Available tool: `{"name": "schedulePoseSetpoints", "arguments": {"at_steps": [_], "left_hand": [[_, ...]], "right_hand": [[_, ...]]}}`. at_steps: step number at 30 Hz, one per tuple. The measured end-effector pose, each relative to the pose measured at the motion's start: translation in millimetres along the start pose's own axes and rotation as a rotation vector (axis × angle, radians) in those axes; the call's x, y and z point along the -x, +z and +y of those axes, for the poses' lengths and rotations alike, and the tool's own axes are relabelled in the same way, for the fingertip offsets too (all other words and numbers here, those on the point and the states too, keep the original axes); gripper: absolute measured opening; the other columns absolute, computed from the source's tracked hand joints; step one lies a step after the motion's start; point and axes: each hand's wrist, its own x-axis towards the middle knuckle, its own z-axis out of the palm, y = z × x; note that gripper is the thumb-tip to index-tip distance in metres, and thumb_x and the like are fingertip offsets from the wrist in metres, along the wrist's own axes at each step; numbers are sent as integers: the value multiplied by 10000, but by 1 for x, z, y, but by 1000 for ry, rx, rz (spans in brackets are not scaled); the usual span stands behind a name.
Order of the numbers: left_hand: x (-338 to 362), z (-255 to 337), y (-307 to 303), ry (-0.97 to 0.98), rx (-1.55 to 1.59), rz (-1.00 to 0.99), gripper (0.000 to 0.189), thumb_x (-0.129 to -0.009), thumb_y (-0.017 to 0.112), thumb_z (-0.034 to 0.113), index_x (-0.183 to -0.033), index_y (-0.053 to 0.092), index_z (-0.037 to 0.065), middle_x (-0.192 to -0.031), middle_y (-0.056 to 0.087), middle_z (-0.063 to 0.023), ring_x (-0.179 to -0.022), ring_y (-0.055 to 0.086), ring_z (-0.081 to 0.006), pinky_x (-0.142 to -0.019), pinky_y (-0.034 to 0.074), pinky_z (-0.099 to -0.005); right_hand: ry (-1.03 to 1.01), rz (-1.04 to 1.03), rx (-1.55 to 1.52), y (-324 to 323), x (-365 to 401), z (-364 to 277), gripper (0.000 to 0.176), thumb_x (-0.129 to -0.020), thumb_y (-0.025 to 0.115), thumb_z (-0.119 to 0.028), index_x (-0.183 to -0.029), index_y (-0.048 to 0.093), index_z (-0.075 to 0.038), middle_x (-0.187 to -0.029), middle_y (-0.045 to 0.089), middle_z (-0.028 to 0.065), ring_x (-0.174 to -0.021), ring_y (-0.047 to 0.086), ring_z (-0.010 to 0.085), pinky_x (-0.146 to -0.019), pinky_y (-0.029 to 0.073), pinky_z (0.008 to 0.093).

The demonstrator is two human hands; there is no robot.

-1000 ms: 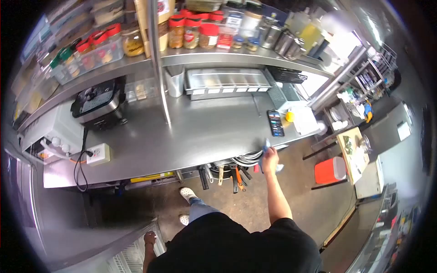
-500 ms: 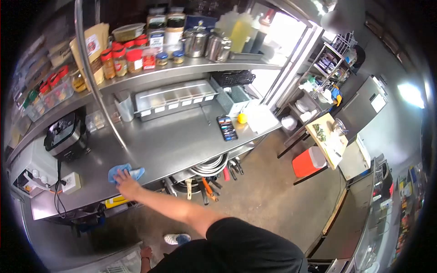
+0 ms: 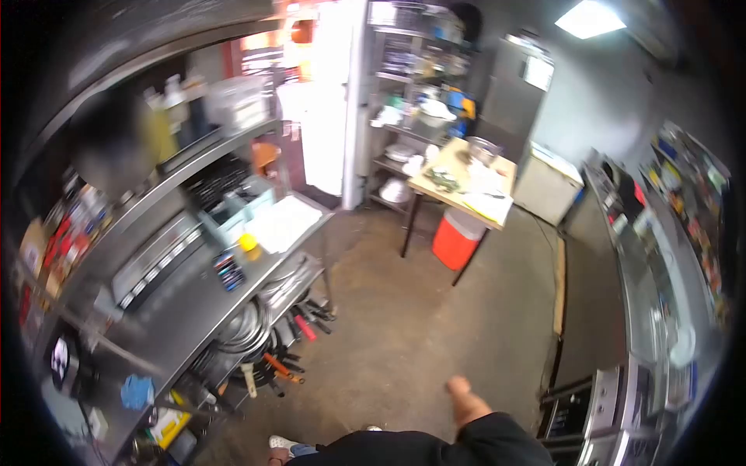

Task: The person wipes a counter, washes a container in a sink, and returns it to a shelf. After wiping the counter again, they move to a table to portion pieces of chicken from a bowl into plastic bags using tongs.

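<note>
My right hand (image 3: 460, 387) hangs over the floor in front of my body, away from the counter. It is small and blurred, and its fingers cannot be made out; no object shows in it. At the bottom edge, beside a white shoe (image 3: 281, 443), a sliver of skin looks like part of my left hand (image 3: 276, 460), with the fingers hidden. A crumpled blue cloth (image 3: 137, 392) lies on the steel counter (image 3: 175, 311) at the lower left, with neither hand on it.
A phone (image 3: 228, 270) and a yellow round object (image 3: 248, 241) lie on the counter. Pans (image 3: 245, 330) with handles jutting out fill the shelf below. A wooden-topped table (image 3: 435, 186) stands ahead, a red cooler (image 3: 457, 239) under it. An oven (image 3: 579, 412) is at right.
My right hand has let go of the blue cloth and swung right, off the counter. The view has turned to the right, and the cloth stays on the counter.
</note>
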Motion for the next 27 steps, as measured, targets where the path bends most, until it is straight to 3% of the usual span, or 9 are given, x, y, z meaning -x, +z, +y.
{"name": "schedulePoseSetpoints", "arguments": {"at_steps": [1,2,5,7,9,12,15,17,27], "left_hand": [[-17,25,-8,16,19,-17,240,-817,509,307,-828,669,129,-890,656,-79,-810,616,-284,-693,492,-413],[-34,51,-13,42,7,-42,245,-820,505,309,-827,672,130,-890,658,-82,-808,616,-288,-688,493,-416],[-85,152,-46,549,-946,-230,234,-771,527,311,-847,685,155,-886,670,-32,-818,632,-238,-636,493,-399],[-134,187,-48,189,-102,-224,224,-760,525,292,-799,682,136,-885,671,-56,-811,635,-221,-638,489,-390],[-144,246,-69,190,-8,-138,244,-752,530,303,-807,693,130,-894,669,-87,-812,636,-257,-683,492,-399],[-161,347,-98,345,-521,-27,329,-749,529,360,-868,696,102,-963,653,-122,-908,618,-301,-784,485,-400],[-199,434,-90,361,-629,-61,391,-737,546,397,-909,690,77,-1020,637,-147,-997,589,-313,-847,469,-384],[-230,489,-67,398,-693,-115,404,-735,547,404,-927,686,76,-1029,631,-159,-1008,584,-320,-855,466,-384],[-236,835,-15,922,-585,-267,260,-764,502,244,-867,660,64,-935,649,-166,-925,602,-357,-832,474,-422]], "right_hand": [[106,-66,-208,-11,-26,60,245,-849,541,-264,-985,679,-114,-1006,663,94,-954,632,219,-765,512,373],[138,-489,-380,-32,-50,140,140,-804,582,-139,-890,676,-81,-809,672,96,-651,653,214,-544,509,340],[373,412,-763,-81,13,270,142,-813,572,-139,-835,666,-35,-749,668,108,-589,643,256,-528,505,366],[418,811,-644,-79,46,319,170,-807,574,-165,-813,664,-21,-704,660,116,-618,650,263,-547,505,368],[524,736,-835,-44,59,353,172,-798,570,-193,-815,658,-47,-801,658,168,-785,639,327,-714,495,424],[597,651,-1083,112,60,352,153,-784,549,-126,-660,615,-66,-620,599,53,-551,559,170,-503,457,338],[701,-434,-1192,202,109,288,66,-735,621,-71,-781,633,-25,-730,640,97,-640,611,214,-542,485,375],[693,-676,-1602,328,139,243,225,-712,642,-158,-888,659,-20,-728,636,143,-623,607,241,-537,485,417],[732,-185,-1252,131,67,227,182,-772,562,-74,-924,631,0,-712,634,125,-574,592,217,-490,477,342]]}}
